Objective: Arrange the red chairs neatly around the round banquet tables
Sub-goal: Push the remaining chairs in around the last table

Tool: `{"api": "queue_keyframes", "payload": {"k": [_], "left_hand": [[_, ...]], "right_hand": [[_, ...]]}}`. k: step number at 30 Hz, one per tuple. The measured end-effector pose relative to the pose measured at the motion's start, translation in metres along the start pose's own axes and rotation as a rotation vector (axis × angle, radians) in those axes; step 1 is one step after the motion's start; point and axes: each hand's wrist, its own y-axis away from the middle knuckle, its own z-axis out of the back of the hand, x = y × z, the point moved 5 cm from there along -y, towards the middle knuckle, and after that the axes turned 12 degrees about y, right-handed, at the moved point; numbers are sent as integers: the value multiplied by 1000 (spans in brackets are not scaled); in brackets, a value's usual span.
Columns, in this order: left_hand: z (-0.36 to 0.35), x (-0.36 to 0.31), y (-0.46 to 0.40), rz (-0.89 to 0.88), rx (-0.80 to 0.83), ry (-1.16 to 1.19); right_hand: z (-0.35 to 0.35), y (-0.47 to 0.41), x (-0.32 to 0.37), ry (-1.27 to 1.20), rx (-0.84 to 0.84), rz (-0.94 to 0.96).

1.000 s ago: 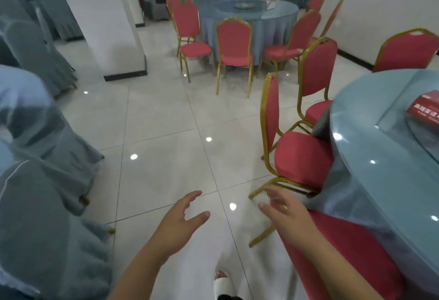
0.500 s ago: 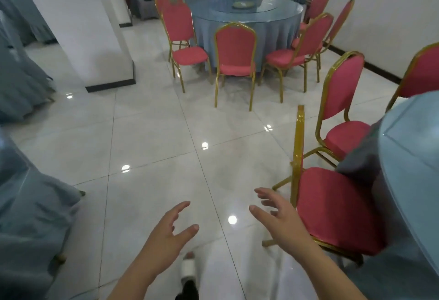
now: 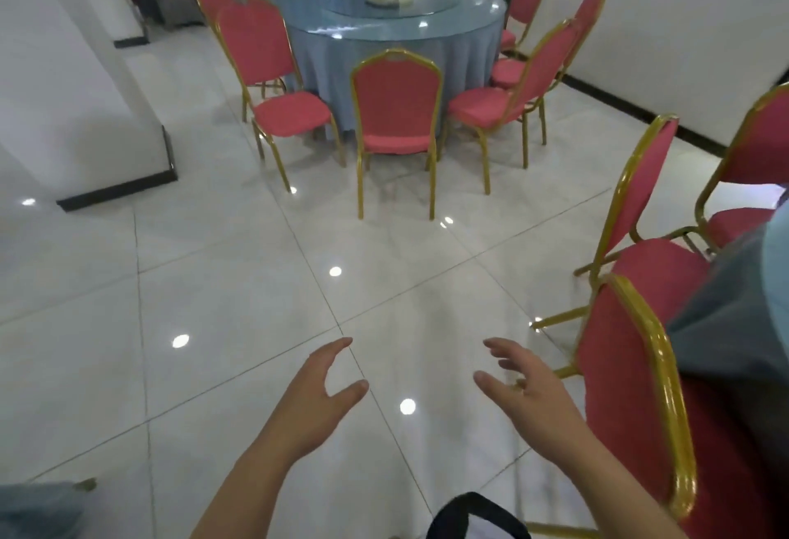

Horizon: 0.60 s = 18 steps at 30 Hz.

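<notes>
Both the left hand [image 3: 318,399] and right hand [image 3: 527,395] stay released; the view has advanced past the near red gold-framed chair [image 3: 632,402], so it seems finished.

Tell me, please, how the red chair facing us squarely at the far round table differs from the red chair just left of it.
The squarely facing red chair with gold frame shows its backrest head-on, its seat tucked towards the blue-clothed round table. The red chair left of it stands turned at an angle, its seat plainly in view, pulled further out. Both share red padding and gold metal frames.
</notes>
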Motion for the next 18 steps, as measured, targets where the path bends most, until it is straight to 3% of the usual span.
{"api": "queue_keyframes", "payload": {"k": [7, 18], "left_hand": [[23, -31, -182, -35, 120, -70], [114, -111, -434, 41, 12, -105]], "right_hand": [[-13, -178, 34, -65, 48, -32], [18, -471, 109, -24, 117, -28]]}}
